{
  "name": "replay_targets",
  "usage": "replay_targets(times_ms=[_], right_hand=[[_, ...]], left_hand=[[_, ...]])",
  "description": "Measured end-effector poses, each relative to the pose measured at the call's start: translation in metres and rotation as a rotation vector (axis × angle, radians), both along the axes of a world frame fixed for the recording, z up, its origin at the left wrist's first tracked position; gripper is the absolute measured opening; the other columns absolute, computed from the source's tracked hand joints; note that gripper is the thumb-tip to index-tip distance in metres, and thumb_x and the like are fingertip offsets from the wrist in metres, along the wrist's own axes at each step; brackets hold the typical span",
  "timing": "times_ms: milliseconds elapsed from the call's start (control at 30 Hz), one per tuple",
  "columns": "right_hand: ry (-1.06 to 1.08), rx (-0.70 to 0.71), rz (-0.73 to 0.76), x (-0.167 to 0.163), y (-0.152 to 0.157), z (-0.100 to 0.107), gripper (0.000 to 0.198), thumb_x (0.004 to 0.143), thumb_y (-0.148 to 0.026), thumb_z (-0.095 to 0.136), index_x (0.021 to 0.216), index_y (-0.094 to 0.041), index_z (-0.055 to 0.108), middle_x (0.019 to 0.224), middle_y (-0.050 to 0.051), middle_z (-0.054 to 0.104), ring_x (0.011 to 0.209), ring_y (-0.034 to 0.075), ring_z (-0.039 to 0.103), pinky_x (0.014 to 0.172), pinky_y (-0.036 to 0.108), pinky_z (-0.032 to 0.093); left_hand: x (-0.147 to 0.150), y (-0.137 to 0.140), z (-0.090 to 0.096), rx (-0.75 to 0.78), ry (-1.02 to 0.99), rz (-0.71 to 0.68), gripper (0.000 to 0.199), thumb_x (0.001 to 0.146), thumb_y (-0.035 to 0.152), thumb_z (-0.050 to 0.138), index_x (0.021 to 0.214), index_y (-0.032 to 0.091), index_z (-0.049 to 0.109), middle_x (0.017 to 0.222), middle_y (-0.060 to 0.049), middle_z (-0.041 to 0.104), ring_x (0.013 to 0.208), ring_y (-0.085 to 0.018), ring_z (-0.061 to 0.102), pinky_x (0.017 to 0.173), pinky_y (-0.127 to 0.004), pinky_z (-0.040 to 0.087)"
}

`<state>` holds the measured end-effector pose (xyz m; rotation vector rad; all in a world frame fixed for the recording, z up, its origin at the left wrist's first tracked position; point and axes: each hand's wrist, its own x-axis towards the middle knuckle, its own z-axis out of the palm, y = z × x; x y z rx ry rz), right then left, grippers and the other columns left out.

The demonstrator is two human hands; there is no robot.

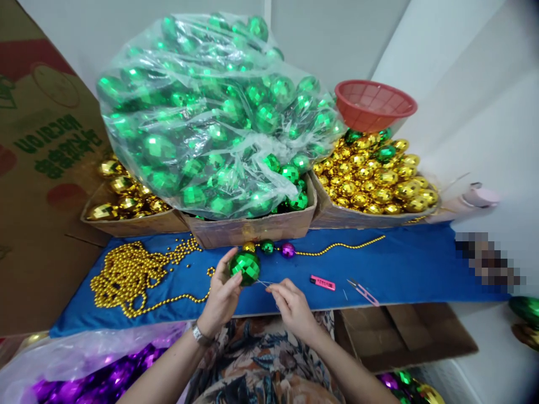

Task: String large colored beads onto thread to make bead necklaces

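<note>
A shiny green faceted ball (245,268) sits in the fingers of my left hand (222,292), just above the blue cloth. My right hand (291,303) pinches a thin pale thread (264,283) that runs to the ball's right side. Just behind the ball a gold ball (249,247), a smaller green ball (267,247) and a purple ball (288,249) lie in a row, joined to a string of gold beads (341,246). Another gold bead strand (168,303) reaches toward my left hand; its end is hidden there.
On the blue cloth (404,269) lie a bead pile (122,275), a pink lighter (322,283) and pink thread snips (364,293). Behind stand boxes of gold balls (370,179) and a big plastic bag of green balls (219,123). A red basket (374,106) tops the right heap.
</note>
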<state>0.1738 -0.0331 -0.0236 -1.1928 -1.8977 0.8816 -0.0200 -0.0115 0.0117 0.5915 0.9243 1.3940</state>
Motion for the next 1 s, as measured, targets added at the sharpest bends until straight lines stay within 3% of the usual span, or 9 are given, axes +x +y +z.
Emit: replay_targets(times_ms=[167, 267, 367, 567, 733, 767, 867, 933, 1000], right_hand=[[-0.126, 0.128, 0.002, 0.023, 0.008, -0.001, 0.032, 0.099, -0.020, 0.037, 0.118, -0.022, 0.062, 0.088, 0.005, 0.057, 0.077, 0.015, 0.058, 0.071, 0.026, 0.051], [-0.218, 0.218, -0.012, 0.034, 0.013, -0.003, 0.032, 0.098, -0.019, 0.036, 0.115, -0.023, 0.064, 0.084, 0.005, 0.054, 0.070, 0.015, 0.055, 0.065, 0.025, 0.050], [-0.216, 0.233, -0.057, 0.039, 0.014, -0.007, 0.030, 0.098, -0.019, 0.037, 0.112, -0.022, 0.064, 0.084, 0.005, 0.054, 0.070, 0.015, 0.057, 0.064, 0.025, 0.051], [-0.142, 0.192, -0.060, 0.038, 0.006, -0.014, 0.029, 0.099, -0.019, 0.037, 0.116, -0.023, 0.060, 0.084, 0.005, 0.055, 0.074, 0.016, 0.060, 0.066, 0.025, 0.051], [-0.114, 0.208, -0.028, 0.029, 0.009, -0.017, 0.029, 0.098, -0.019, 0.038, 0.118, -0.024, 0.059, 0.086, 0.005, 0.056, 0.073, 0.016, 0.060, 0.066, 0.025, 0.051], [-0.108, 0.214, -0.025, 0.025, 0.010, -0.016, 0.029, 0.098, -0.019, 0.038, 0.118, -0.024, 0.059, 0.086, 0.005, 0.056, 0.073, 0.016, 0.061, 0.066, 0.025, 0.051], [-0.095, 0.231, -0.021, 0.017, 0.009, -0.012, 0.030, 0.098, -0.018, 0.038, 0.118, -0.024, 0.060, 0.086, 0.005, 0.056, 0.075, 0.016, 0.061, 0.067, 0.025, 0.051], [-0.082, 0.226, -0.028, 0.015, 0.006, -0.009, 0.030, 0.098, -0.018, 0.038, 0.117, -0.024, 0.061, 0.086, 0.005, 0.057, 0.075, 0.016, 0.061, 0.067, 0.025, 0.051], [-0.062, 0.202, -0.048, 0.018, 0.004, -0.008, 0.031, 0.098, -0.018, 0.037, 0.116, -0.023, 0.061, 0.087, 0.005, 0.057, 0.077, 0.015, 0.061, 0.069, 0.025, 0.052]], left_hand=[[-0.023, 0.013, 0.006, 0.060, 0.150, 0.128, 0.064, 0.065, 0.026, 0.082, 0.124, 0.024, 0.057, 0.114, -0.007, 0.064, 0.096, -0.019, 0.063, 0.082, -0.027, 0.051], [-0.033, 0.019, 0.006, 0.048, 0.109, 0.165, 0.054, 0.068, 0.033, 0.079, 0.118, 0.024, 0.060, 0.113, -0.007, 0.065, 0.096, -0.020, 0.063, 0.084, -0.031, 0.051], [-0.043, 0.021, 0.000, 0.085, 0.149, 0.304, 0.050, 0.072, 0.034, 0.076, 0.118, 0.026, 0.060, 0.115, -0.005, 0.063, 0.097, -0.019, 0.063, 0.088, -0.034, 0.051], [-0.081, 0.023, -0.002, 0.165, 0.703, 0.427, 0.069, 0.070, 0.032, 0.078, 0.134, 0.024, 0.050, 0.124, -0.008, 0.059, 0.108, -0.023, 0.060, 0.097, -0.036, 0.046], [-0.164, 0.080, 0.020, 0.206, 1.325, 0.866, 0.078, 0.070, 0.037, 0.076, 0.138, 0.015, 0.046, 0.134, -0.016, 0.050, 0.123, -0.030, 0.049, 0.106, -0.041, 0.036], [-0.183, 0.096, 0.025, 0.197, 1.382, 0.887, 0.078, 0.071, 0.037, 0.075, 0.138, 0.012, 0.045, 0.134, -0.018, 0.050, 0.124, -0.031, 0.047, 0.107, -0.042, 0.034], [-0.222, 0.135, 0.032, 0.079, 1.477, 0.727, 0.077, 0.070, 0.029, 0.074, 0.136, 0.004, 0.044, 0.134, -0.023, 0.049, 0.127, -0.035, 0.043, 0.107, -0.047, 0.032], [-0.227, 0.147, 0.031, 0.006, 1.516, 0.680, 0.081, 0.068, 0.027, 0.075, 0.137, 0.002, 0.040, 0.133, -0.024, 0.047, 0.128, -0.040, 0.040, 0.107, -0.052, 0.030], [-0.213, 0.144, 0.025, 0.067, 1.567, 0.735, 0.082, 0.070, 0.032, 0.074, 0.138, 0.002, 0.038, 0.133, -0.022, 0.045, 0.130, -0.042, 0.035, 0.107, -0.053, 0.027]])
